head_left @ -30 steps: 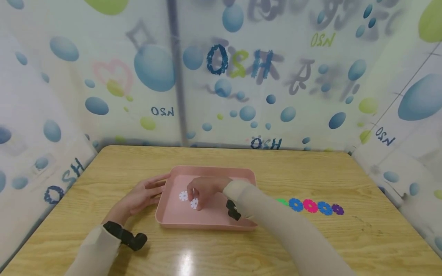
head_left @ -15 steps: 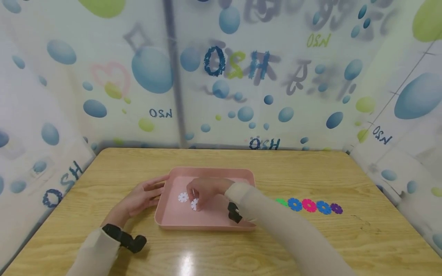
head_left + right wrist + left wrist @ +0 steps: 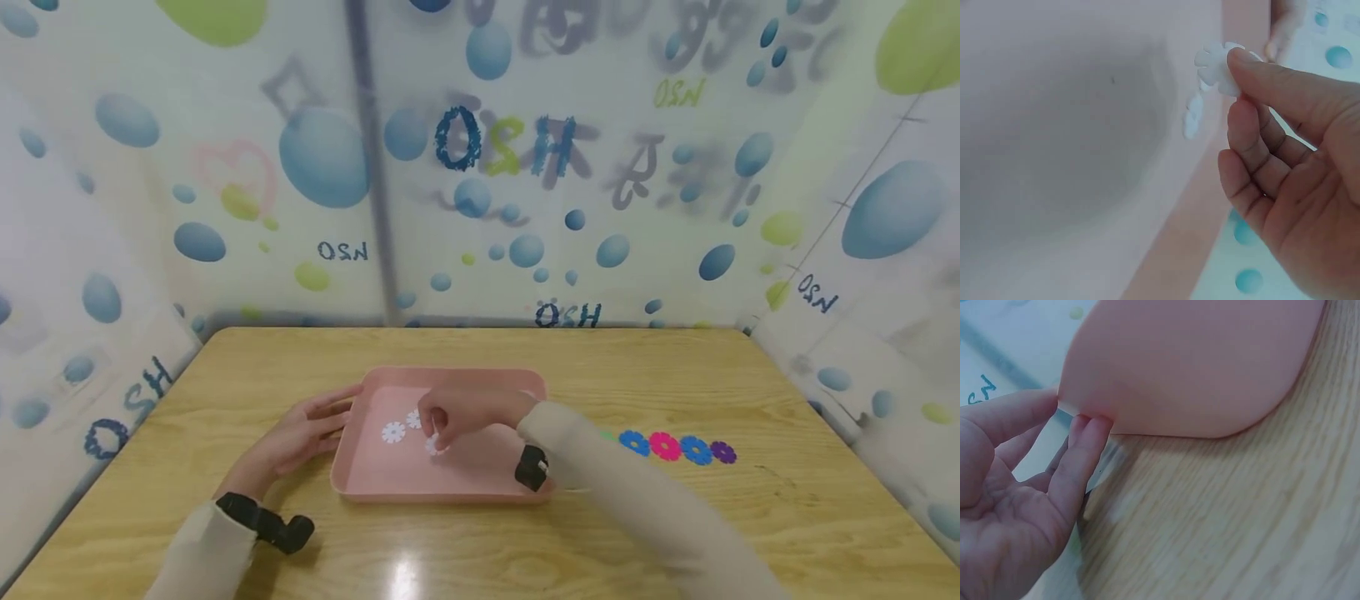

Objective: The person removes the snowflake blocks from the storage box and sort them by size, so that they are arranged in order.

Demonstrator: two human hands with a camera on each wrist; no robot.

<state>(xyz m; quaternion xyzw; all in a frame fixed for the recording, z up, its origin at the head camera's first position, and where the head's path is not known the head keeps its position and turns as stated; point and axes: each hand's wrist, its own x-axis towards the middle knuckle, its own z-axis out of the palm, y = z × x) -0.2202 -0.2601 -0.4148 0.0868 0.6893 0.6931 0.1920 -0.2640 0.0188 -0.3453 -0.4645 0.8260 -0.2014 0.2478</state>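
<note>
My right hand (image 3: 472,417) is over the pink tray (image 3: 442,497). Its thumb and index finger pinch a white notched snowflake disc (image 3: 1213,65), which is partly covered by the thumb in the right wrist view. Two more white snowflake discs (image 3: 393,432) lie on the tray floor to the left of that hand, one partly behind its fingers. Against the tray's left outer wall, my left hand (image 3: 1019,487) rests its extended fingertips, as the left wrist view shows.
On the wooden table (image 3: 300,542), a row of coloured snowflake discs (image 3: 665,446) runs to the right of the tray: blue, pink, blue and purple, with a green one mostly hidden by the right sleeve. A patterned curtain (image 3: 480,208) hangs behind the table's far edge.
My right hand has moved slightly right with the pinched white disc, uncovering another white disc behind its fingers. The left hand keeps its place at the tray wall.
</note>
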